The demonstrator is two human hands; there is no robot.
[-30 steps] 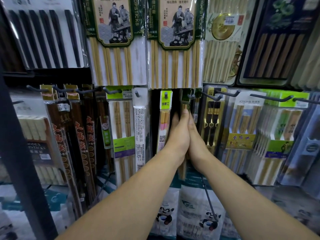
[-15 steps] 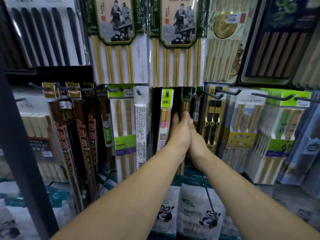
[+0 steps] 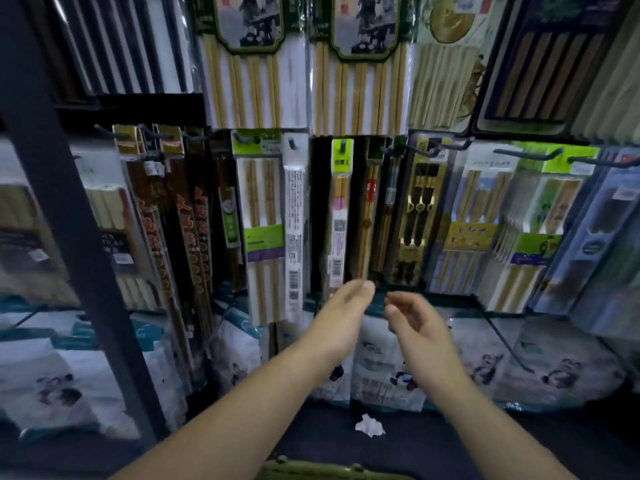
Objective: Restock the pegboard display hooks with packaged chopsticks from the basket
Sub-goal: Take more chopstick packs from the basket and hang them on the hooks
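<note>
The basket point(image 3: 325, 472) sits below the forearms. The left hand point(image 3: 343, 317) is slack and empty. Just above it hangs a slim chopstick pack point(image 3: 367, 216). The right hand point(image 3: 419, 323), alongside, is also relaxed and empty. The person should probably take the next pack by its header, with the hole facing the hook.

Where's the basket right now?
The green basket shows only its rim, at the very bottom edge of the head view, about centre, just below a crumpled white scrap on the dark surface.
</note>
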